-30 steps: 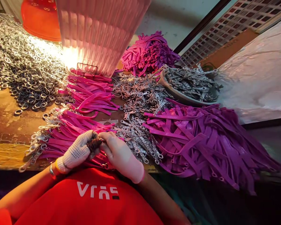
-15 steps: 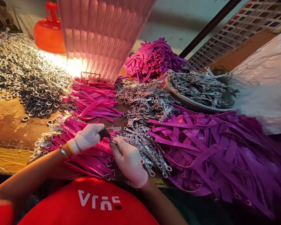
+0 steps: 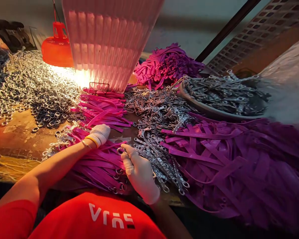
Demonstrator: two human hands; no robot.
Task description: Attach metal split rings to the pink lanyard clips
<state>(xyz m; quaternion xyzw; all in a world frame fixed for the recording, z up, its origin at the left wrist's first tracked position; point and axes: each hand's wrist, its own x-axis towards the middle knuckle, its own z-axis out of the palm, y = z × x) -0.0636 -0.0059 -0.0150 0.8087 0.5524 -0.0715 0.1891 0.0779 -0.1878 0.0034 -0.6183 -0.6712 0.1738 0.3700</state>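
My right hand (image 3: 139, 174), in a thin white glove, is closed with thumb and forefinger pinched at a small metal ring (image 3: 120, 150). Whether a strap hangs from that ring I cannot make out. My left hand (image 3: 99, 134), in a white knitted glove with a yellow cuff, is over the pink straps (image 3: 97, 164), ahead and to the left of the right hand. Its fingers are hidden on the far side. Several of the straps under my hands have metal rings at their near ends. Metal link pieces with looped ends (image 3: 155, 159) lie just right of my right hand.
Loose rings (image 3: 46, 96) are heaped at left under an orange lamp (image 3: 57, 49). A ribbed translucent panel (image 3: 109, 43) stands at the back. A bowl (image 3: 209, 109) of metal links is at right, with purple straps (image 3: 221, 166) before it and another strap pile (image 3: 166, 66) behind.
My left hand has drawn away from the right hand, up and to the left, and its dark fingertips no longer show. My right hand stays pinched at the ring. The view has shifted slightly.
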